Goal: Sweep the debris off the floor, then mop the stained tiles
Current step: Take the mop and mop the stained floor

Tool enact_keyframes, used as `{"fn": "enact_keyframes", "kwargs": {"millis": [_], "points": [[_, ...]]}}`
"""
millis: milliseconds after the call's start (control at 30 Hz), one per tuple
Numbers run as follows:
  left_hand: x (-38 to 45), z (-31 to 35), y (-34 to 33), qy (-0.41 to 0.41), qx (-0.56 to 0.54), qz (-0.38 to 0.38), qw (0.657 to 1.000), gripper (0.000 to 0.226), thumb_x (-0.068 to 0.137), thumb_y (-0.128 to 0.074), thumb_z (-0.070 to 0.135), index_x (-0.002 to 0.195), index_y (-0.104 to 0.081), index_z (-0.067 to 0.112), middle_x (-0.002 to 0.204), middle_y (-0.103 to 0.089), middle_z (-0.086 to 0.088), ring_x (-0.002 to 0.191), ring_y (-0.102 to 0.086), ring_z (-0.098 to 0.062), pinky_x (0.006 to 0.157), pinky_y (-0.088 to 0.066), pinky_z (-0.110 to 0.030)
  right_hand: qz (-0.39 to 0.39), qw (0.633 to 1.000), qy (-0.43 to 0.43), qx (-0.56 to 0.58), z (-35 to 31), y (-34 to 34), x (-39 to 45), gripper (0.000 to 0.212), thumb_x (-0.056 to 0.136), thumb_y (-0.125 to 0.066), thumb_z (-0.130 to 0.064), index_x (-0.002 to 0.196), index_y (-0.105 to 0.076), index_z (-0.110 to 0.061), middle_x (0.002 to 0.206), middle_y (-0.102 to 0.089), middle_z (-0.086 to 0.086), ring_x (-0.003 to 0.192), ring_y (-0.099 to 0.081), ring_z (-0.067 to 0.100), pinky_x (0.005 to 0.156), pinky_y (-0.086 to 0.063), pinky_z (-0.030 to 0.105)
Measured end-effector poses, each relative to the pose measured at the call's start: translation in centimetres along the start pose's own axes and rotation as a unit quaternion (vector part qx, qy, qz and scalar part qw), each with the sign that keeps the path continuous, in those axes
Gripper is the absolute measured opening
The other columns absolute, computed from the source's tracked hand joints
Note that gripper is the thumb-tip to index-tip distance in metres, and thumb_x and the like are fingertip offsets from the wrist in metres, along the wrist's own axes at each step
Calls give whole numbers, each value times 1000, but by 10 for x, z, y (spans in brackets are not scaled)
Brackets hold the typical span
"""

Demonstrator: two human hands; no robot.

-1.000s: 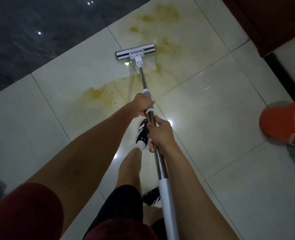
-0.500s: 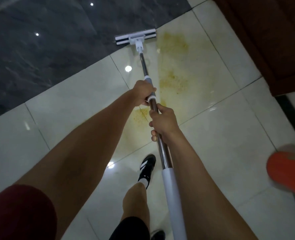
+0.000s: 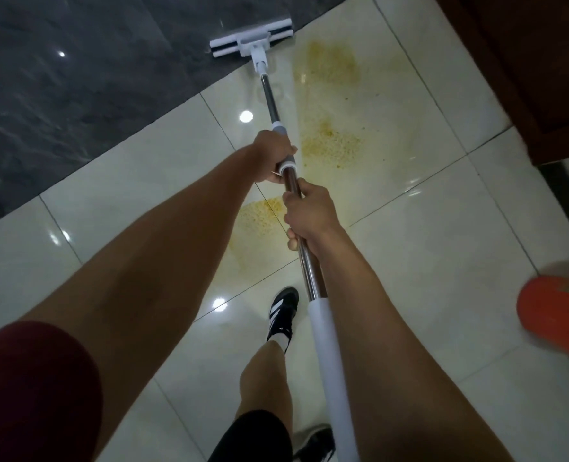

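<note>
Right hand [image 3: 310,215] and left hand [image 3: 273,158] gripped the mop pole [image 3: 296,195], fingers wrapped closed. Yellow stains [image 3: 330,145] remained on pale tiles [image 3: 426,245]; no debris seen. Mop head [image 3: 250,42] lay at the dark floor [image 3: 76,78] edge. Mopping judged partway done.

Stained tiles [image 3: 393,201] bear mop head [image 3: 250,38], bucket [image 3: 556,316].

- looks like the inside of a home, some tiled hallway or entry spot
- glossy cream floor tiles [image 3: 443,261] with ceiling lights reflecting in them
- dark marble-look slab [image 3: 76,95] along one edge
- dark wooden furniture or door [image 3: 526,61] in the corner
- orange bucket [image 3: 556,315] sitting on the floor
</note>
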State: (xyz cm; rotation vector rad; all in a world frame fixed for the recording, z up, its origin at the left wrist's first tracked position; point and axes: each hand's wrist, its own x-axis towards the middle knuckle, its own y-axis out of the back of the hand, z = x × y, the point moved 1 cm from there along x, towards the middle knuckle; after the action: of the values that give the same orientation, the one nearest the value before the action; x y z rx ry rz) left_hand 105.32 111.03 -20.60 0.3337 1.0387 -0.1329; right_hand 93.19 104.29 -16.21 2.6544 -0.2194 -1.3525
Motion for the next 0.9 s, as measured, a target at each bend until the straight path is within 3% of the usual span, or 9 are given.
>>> {"fn": "enact_keyframes", "kwargs": {"millis": [200, 333, 500, 633, 767, 900], "points": [[-46, -66, -45, -22, 62, -18, 998, 13, 91, -66, 6, 94, -55, 0, 96, -61, -12, 75, -66, -27, 57, -60, -45, 13, 1000, -2, -13, 71, 25, -65, 20, 100, -48, -22, 112, -63, -26, 74, -55, 3, 64, -54, 25, 65, -49, 39], [-93, -126, -78, -14, 62, -29, 998, 17, 90, -68, 7, 82, -53, 9, 87, -60, -14, 68, -66, -28, 42, -56, -37, 24, 1000, -12, -10, 135, 43, -123, 19, 100, -48, -23, 111, -63, -23, 80, -54, 3, 75, -53, 26, 72, -50, 44], [-161, -220, -124, -22, 91, -83, 992, 15, 92, -65, 10, 84, -53, 13, 88, -61, -12, 70, -66, -26, 50, -58, -38, 35, 999, -19, -10, 227, 65, -206, 23, 99, -47, -21, 116, -62, -21, 82, -55, 5, 75, -53, 27, 83, -56, 52], [-216, -295, -161, -45, 139, -120, 982, 22, 94, -57, 10, 79, -48, 23, 86, -57, -4, 68, -62, -19, 45, -54, -29, 38, 999, -31, 4, 301, 83, -274, 23, 98, -46, -19, 115, -62, -20, 81, -55, 4, 75, -53, 27, 83, -56, 52], [-251, -345, -188, -38, 141, -129, 981, 22, 94, -56, 10, 79, -48, 24, 83, -55, -1, 68, -61, -18, 51, -57, -34, 44, 998, -38, 20, 349, 95, -321, 28, 98, -46, -18, 121, -62, -23, 83, -55, 6, 75, -54, 28, 82, -57, 53], [-265, -366, -200, -33, 148, -119, 981, 9, 94, -56, 9, 99, -52, 16, 86, -57, -4, 69, -62, -20, 53, -57, -34, 38, 998, -39, 35, 368, 103, -342, 26, 98, -43, -13, 116, -61, -17, 78, -54, 9, 63, -52, 28, 66, -54, 45]]}}
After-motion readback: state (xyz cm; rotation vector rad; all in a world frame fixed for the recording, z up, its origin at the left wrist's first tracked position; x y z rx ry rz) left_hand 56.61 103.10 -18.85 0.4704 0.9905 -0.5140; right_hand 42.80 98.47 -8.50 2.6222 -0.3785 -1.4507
